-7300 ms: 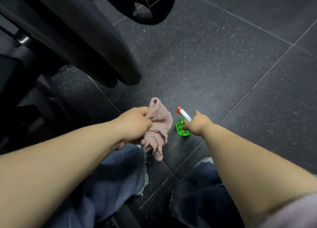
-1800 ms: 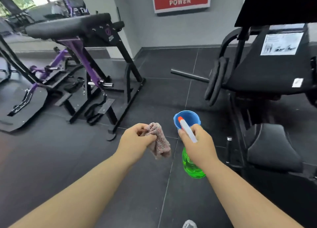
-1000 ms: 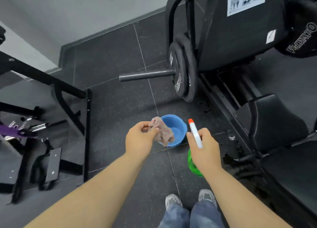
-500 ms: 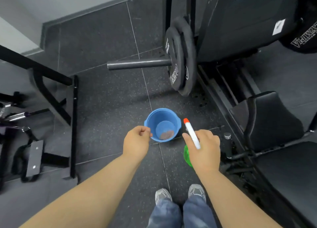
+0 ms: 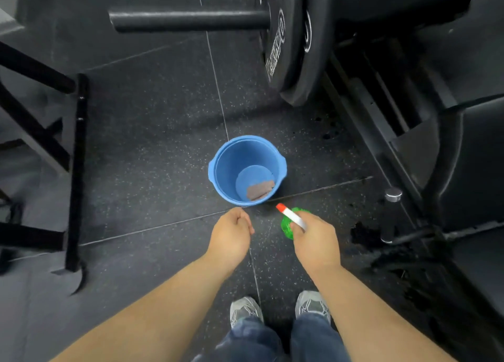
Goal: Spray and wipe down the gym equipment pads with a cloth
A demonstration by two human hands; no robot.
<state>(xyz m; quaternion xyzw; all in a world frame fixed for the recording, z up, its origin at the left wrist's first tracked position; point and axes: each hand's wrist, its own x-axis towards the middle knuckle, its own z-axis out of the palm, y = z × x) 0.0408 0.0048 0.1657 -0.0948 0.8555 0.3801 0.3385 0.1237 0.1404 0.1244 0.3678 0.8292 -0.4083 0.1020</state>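
Observation:
The pink cloth (image 5: 260, 190) lies at the bottom of a blue bucket (image 5: 223, 168) standing on the dark floor. My left hand (image 5: 230, 236) hovers just in front of the bucket with its fingers loosely curled and nothing in them. My right hand (image 5: 316, 243) grips the green spray bottle (image 5: 287, 226) by its white and orange nozzle head, to the right of the bucket. A black seat pad (image 5: 474, 165) of the machine sits at the right edge.
Two black weight plates (image 5: 294, 42) on a steel bar (image 5: 188, 21) hang behind the bucket. A black bench frame (image 5: 76, 171) stands at the left. The machine's rails (image 5: 376, 108) run along the right. My two shoes (image 5: 278, 310) are at the bottom.
The cloth left my left hand and dropped into the bucket about half a second ago. The view has tilted further down and closer to the bucket. My right hand keeps the bottle.

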